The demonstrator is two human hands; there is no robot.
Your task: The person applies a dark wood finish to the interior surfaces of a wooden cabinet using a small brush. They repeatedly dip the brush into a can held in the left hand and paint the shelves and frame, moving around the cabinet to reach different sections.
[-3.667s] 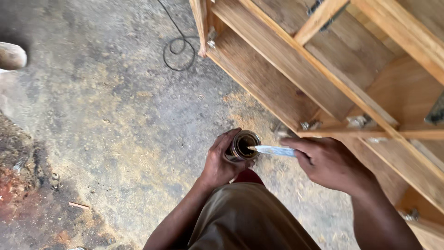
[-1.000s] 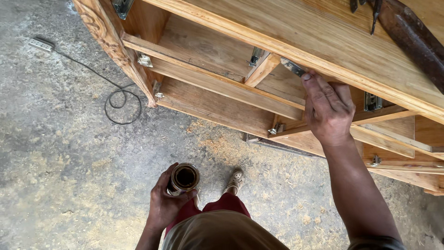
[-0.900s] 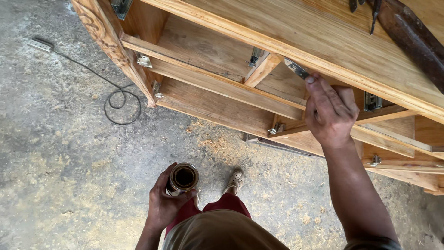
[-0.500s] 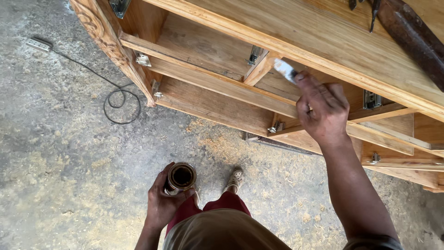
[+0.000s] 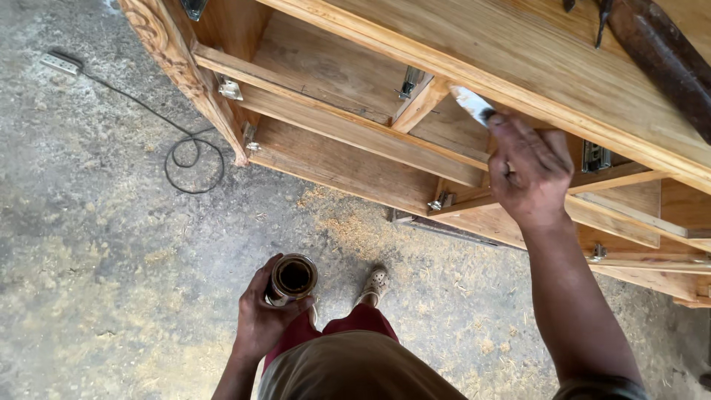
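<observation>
Now right hand (image 5: 529,170) clamps the brush (image 5: 471,104) against the cabinet's front edge (image 5: 415,44), upper right, while left hand (image 5: 263,318) grips the tin (image 5: 292,278) over open floor (image 5: 96,244).

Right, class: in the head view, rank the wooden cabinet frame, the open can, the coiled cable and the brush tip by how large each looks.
1. Wooden cabinet frame, by far.
2. Coiled cable.
3. Open can, held in the left hand; nearer the camera, so its true rank is unsure.
4. Brush tip, in the right hand.

No packages, labels, signs or screens.
</observation>
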